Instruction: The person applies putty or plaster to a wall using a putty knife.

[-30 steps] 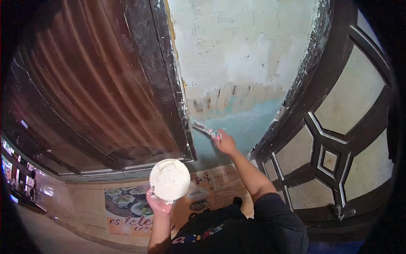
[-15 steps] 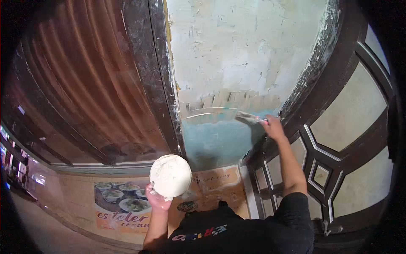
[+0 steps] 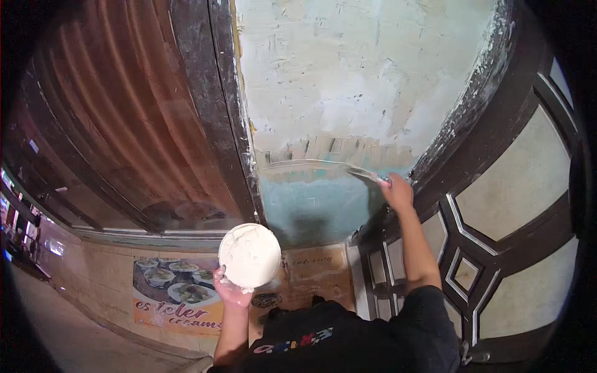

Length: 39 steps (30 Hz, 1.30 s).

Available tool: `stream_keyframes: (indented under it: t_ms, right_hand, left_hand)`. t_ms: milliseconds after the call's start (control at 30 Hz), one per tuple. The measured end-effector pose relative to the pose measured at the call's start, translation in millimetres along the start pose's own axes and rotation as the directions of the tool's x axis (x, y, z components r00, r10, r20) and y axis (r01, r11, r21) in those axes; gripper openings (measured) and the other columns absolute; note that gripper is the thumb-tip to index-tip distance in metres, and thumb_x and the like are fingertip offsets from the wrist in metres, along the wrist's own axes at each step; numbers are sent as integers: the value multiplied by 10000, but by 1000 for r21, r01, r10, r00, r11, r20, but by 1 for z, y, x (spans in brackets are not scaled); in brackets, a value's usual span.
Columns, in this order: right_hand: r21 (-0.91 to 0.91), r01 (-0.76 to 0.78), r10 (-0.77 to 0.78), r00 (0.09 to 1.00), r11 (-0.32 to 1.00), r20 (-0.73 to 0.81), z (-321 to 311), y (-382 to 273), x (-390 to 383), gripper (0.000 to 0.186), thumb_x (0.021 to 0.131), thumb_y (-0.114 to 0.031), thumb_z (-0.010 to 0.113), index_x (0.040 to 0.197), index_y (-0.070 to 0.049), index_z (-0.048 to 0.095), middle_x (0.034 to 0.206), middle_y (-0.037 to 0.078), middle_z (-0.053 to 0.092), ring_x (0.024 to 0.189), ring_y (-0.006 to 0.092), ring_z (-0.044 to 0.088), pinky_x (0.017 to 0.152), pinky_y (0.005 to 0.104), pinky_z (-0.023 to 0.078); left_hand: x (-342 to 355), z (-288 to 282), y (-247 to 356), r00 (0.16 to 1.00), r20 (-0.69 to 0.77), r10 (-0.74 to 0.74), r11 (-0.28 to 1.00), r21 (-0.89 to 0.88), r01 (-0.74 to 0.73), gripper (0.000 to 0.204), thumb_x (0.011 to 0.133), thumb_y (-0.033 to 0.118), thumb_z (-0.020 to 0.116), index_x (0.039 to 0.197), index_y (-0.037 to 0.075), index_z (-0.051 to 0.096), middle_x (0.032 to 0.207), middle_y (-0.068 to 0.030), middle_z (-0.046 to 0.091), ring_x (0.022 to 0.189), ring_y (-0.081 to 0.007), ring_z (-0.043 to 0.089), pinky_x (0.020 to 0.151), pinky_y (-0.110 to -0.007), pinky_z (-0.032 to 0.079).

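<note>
A round white container [image 3: 249,255] full of pale, creamy paste rests in my left hand [image 3: 232,291], whose smeared fingers grip its near side. In my right hand [image 3: 398,193] is a putty knife [image 3: 364,173], its blade against the wall at a beige band of ridged filler [image 3: 298,163]. Above the band the wall [image 3: 348,68] is patchy off-white with small scrapes; below it lies a pale teal strip [image 3: 311,202]. The blade's tip is partly blurred.
A dark wooden frame with glass over brown curtain [image 3: 124,118] stands left. A dark panelled door [image 3: 516,168] with cream insets and a handle is close on the right. Low down, a banner with food pictures [image 3: 161,283] covers the surface behind me.
My right hand with the knife has moved right and up from beside the left frame, and a long horizontal streak crosses the band. The container in my left hand sits slightly higher in view.
</note>
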State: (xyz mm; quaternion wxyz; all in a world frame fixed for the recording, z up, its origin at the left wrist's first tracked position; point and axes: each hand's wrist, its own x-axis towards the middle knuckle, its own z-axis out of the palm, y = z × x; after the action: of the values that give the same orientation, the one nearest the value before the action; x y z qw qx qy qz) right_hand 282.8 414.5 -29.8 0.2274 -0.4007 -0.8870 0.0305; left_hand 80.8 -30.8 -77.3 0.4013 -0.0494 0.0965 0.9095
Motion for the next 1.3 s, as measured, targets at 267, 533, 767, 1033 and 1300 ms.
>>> stream_keyframes:
  t_ms: [267,533,767,1033,1300]
  right_hand:
    - [291,213,-255,960,933,116,74,-112,-3,362,839,-316,608,1060,-31,579,1012,173,604,938,364,583,803,430,473]
    - [13,87,-87,994,996,71,48,-33,4,437,842,-363,596,1116,-23,571,1030,193,610,941,359,592,785,445,479]
    - [209,144,-164,983,967,79,25,50,-18,346,840,-283,615,1044,-7,571,965,206,604,917,407,575,787,442,468]
    - [409,316,-409,898,856,162,114,-118,2,352,896,-330,533,1105,-48,555,1038,188,585,965,388,559,814,458,460]
    - [182,150,-164,984,972,67,55,69,-7,294,856,-243,591,1042,-16,582,1007,199,586,923,386,552,784,468,459]
  left_hand:
    - [-4,-10,-25,995,-21,101,995,-9,-101,609,776,242,515,1335,17,430,1352,-162,474,1215,-343,470,1041,-490,361]
    - [-17,-16,-46,986,26,165,984,-71,-163,575,800,254,510,1323,24,443,1372,-158,455,1245,-339,444,1046,-491,358]
    - [-10,-24,-66,986,-28,165,982,-85,-166,597,805,248,484,1356,31,407,1391,-157,434,1250,-338,438,1054,-497,343]
    - [7,10,-100,989,19,147,988,-42,-146,607,780,246,510,1334,12,425,1347,-158,477,1222,-333,466,1038,-493,365]
    - [11,7,-110,986,13,165,986,-28,-165,614,766,251,517,1327,16,438,1352,-159,475,1221,-334,467,1044,-492,358]
